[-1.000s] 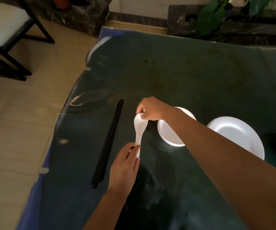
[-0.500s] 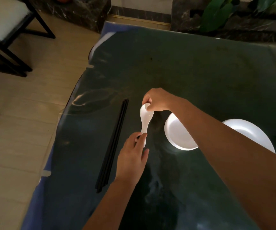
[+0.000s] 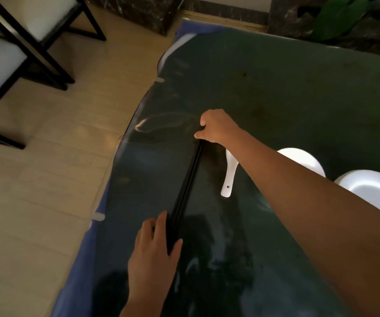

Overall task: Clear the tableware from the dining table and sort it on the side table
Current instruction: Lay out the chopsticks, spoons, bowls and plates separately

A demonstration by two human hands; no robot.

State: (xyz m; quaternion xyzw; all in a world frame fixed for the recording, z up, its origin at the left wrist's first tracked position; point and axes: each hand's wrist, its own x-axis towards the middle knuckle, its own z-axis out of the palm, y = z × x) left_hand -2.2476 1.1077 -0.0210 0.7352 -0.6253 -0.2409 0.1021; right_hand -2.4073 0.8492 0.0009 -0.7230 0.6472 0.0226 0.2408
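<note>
Fingers of both hands, left hand (image 3: 153, 252) and right hand (image 3: 216, 126), now pinch opposite ends of the black chopsticks (image 3: 187, 186) near the table's left edge, the white spoon (image 3: 229, 173) released beside them, so chopsticks likely go next.

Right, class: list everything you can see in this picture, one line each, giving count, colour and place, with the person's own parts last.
chopsticks: one pair, black, on the table left of the spoon
spoon: one, white, on the table between chopsticks and bowls
bowls: two, white, right edge of the table
table: one, dark green glassy top
chairs: two, black frames with white seats, upper left on the floor
plant: one, green, top right
left hand: grip on the chopsticks' near end
right hand: grip on their far end
</note>
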